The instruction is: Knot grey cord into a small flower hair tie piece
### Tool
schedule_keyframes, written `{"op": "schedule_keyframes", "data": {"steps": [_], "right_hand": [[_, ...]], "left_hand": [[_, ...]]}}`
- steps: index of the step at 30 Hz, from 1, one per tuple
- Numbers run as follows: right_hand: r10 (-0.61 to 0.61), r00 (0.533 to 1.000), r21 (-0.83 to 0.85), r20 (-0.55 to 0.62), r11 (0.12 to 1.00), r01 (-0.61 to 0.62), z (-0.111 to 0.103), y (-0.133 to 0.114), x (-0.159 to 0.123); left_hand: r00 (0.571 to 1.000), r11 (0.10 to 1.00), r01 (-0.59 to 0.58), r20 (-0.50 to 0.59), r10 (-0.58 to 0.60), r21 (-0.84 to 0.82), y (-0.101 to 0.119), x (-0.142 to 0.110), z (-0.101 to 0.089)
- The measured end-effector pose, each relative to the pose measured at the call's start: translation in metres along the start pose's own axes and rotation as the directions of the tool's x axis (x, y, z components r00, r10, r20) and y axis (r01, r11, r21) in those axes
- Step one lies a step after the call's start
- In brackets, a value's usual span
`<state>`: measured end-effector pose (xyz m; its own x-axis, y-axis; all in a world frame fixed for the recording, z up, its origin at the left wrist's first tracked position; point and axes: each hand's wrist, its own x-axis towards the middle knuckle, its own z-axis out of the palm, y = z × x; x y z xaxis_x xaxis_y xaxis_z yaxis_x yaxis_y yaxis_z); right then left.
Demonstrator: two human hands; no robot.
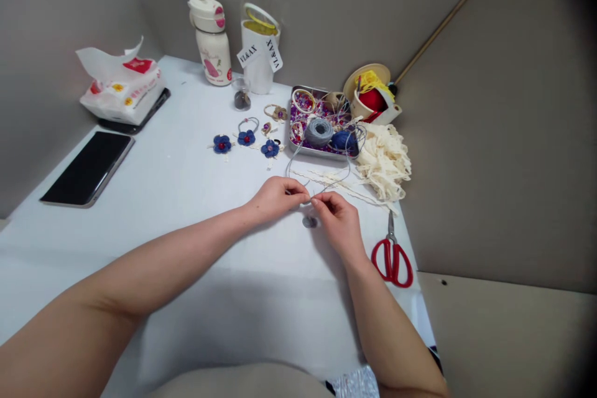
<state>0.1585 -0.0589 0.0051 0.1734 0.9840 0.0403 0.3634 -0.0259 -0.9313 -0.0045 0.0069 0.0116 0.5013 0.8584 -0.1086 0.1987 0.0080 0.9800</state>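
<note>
Okay, my left hand point(276, 199) and right hand point(338, 224) pinch grey cord point(326, 185), fingertips pressed together; just left of red-handled scissors point(392, 259).

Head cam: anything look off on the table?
The cream lace looks messiest: it sits in a loose, tangled heap beside the metal tray, with strands trailing across the table toward the right hand. The tissue pack also looks torn open, its plastic ragged at the top.
</note>
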Motion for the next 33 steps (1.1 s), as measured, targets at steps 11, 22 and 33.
{"op": "schedule_keyframes", "data": {"steps": [11, 22, 33], "right_hand": [[0.111, 0.993, 0.081, 0.031, 0.99, -0.113, 0.0009, -0.0013, 0.0003], [0.182, 0.981, 0.193, 0.061, 0.963, -0.191, 0.0048, -0.0022, 0.0004], [0.196, 0.98, 0.217, 0.026, 0.956, -0.197, 0.008, -0.0064, -0.0014]], "left_hand": [[0.999, 0.999, -0.027, -0.025, 0.028, 0.029, -0.0013, -0.0009, 0.0008], [0.99, 0.955, 0.137, 0.058, -0.126, -0.263, -0.0046, 0.0011, 0.0016], [0.98, 0.909, 0.197, 0.044, -0.195, -0.368, -0.005, 0.0019, 0.0047]]}}
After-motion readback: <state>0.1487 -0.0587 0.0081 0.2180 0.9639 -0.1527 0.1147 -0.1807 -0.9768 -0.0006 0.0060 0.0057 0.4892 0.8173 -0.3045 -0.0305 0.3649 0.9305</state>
